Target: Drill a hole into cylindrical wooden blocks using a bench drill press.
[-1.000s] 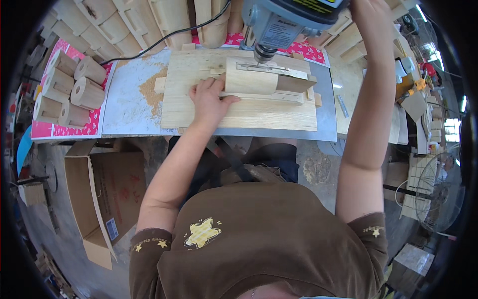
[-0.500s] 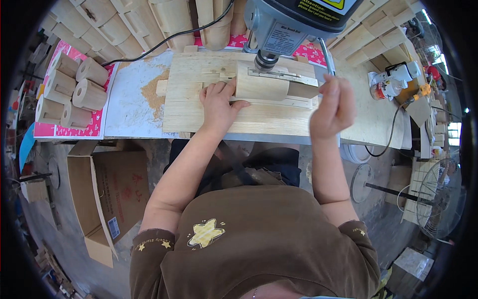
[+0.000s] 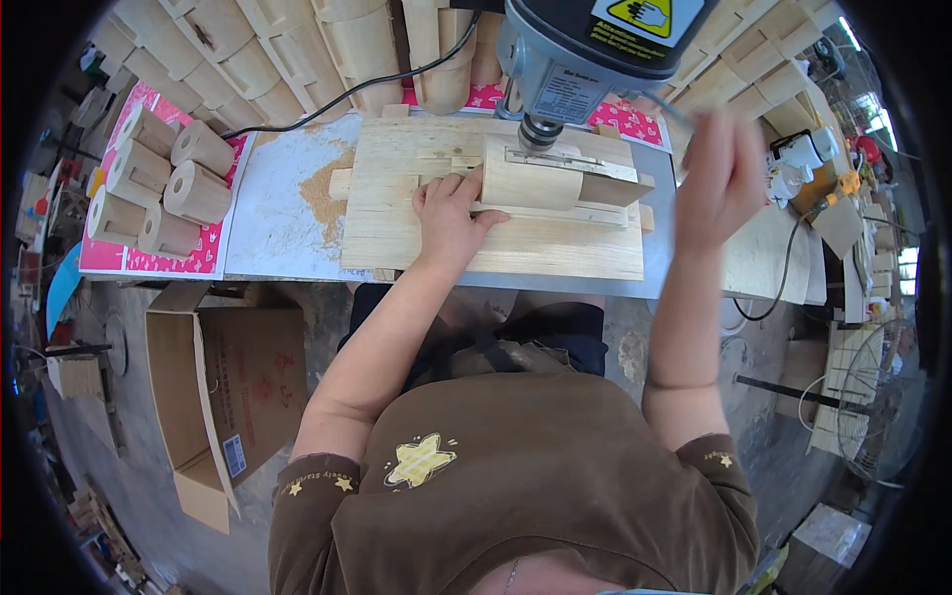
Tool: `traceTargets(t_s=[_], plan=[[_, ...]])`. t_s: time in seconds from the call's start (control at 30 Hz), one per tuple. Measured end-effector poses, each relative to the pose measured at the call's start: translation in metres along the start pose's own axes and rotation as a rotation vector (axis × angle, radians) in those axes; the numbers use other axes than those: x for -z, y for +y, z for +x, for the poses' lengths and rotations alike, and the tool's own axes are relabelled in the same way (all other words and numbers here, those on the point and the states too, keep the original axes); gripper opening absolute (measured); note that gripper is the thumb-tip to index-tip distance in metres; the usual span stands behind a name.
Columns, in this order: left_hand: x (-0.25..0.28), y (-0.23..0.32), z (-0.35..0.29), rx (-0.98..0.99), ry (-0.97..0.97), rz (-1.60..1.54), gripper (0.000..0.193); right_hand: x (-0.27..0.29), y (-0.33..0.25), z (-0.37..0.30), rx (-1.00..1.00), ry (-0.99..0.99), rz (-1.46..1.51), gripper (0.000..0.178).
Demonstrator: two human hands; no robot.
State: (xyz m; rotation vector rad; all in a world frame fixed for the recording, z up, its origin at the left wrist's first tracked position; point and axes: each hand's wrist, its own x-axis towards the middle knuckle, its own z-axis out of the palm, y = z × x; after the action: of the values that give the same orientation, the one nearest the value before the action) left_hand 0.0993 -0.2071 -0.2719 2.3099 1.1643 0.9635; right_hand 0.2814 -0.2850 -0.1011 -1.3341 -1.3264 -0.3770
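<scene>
The left hand (image 3: 448, 213) lies flat on a curved wooden workpiece (image 3: 531, 183), pressing it against a pale plywood jig board (image 3: 416, 243) on the bench (image 3: 283, 213). Directly at twelve o'clock of the workpiece, the drill press (image 3: 585, 45) hangs with its chuck just above the wood. The right hand (image 3: 724, 178) is raised at three o'clock of the workpiece, blurred, fingers loosely curled, touching nothing that can be made out. A patch of sawdust (image 3: 319, 193) sits at nine o'clock of the jig board. Further toward nine o'clock, finished wooden cylinders (image 3: 164, 183) are stacked on a pink patterned sheet. An open cardboard box (image 3: 223, 397) stands on the floor at seven o'clock.
</scene>
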Motion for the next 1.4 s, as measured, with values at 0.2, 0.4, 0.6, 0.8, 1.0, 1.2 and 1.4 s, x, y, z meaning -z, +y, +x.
traceTargets(t_s=[0.2,0.4,0.6,0.8,1.0,1.2,1.4], plan=[[-0.006,0.006,0.014,0.073,-0.086,-0.161,0.058,-0.023,0.046,0.115,-0.001,-0.143,-0.282,0.034],[0.004,-0.016,0.012,0.128,-0.065,-0.314,0.050,-0.018,0.053,0.035,-0.218,-0.324,0.086,0.036],[0.013,-0.029,0.007,0.040,-0.047,-0.479,0.044,0.019,0.093,-0.076,-0.332,-0.790,-0.123,0.031],[0.140,-0.035,-0.033,-0.086,-0.160,-0.506,0.046,0.042,0.061,-0.096,-0.280,-0.830,0.039,0.025],[0.279,-0.078,-0.024,0.029,0.038,-0.210,0.040,0.056,0.063,-0.114,-0.627,-0.759,0.138,0.021],[0.338,-0.127,0.075,0.103,0.225,0.374,0.039,0.047,0.055,-0.119,-0.631,-0.579,0.229,0.020],[0.338,-0.209,0.150,0.440,0.201,0.632,0.040,0.045,0.060,-0.128,-0.581,-0.635,0.150,0.019]])
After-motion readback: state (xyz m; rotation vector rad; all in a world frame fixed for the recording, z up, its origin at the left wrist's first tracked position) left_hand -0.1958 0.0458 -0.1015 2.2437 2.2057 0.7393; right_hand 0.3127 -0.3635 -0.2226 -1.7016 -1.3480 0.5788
